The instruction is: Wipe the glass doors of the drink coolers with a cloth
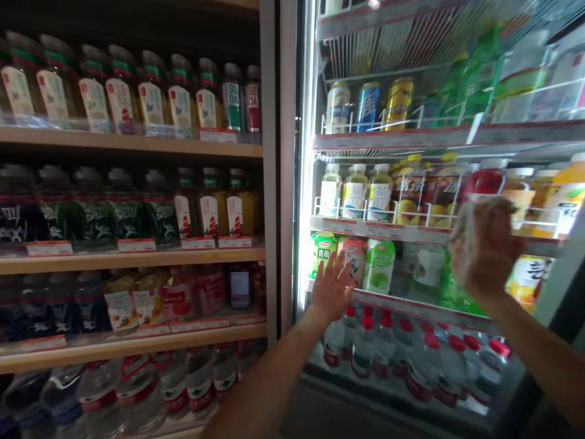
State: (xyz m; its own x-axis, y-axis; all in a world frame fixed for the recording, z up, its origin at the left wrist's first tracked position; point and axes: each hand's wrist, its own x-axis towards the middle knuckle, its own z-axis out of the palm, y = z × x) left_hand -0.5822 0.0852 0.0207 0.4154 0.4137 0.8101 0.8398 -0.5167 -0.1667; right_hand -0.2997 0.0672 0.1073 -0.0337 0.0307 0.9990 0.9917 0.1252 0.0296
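Note:
My left hand (331, 286) is stretched out at the left part of a lit drinks fridge, its fingers spread and holding nothing. Behind its fingertips stand a green carton (323, 247) and a pinkish carton (354, 256) on a lower shelf. Farther right, my right hand (491, 259) is raised before the middle shelves and smeared by motion. A pale, crumpled cloth (464, 235) shows at its fingers, its edges blurred. Beyond that hand is a bottle with red contents (487, 180), partly covered.
Wooden shelves (137, 263) with rows of bottles fill the left side. A grey upright frame (273, 171) divides them from the fridge. Cans (368, 107) stand on an upper fridge shelf, red-capped water bottles (364, 347) at the bottom. A dark door edge (564, 299) is at right.

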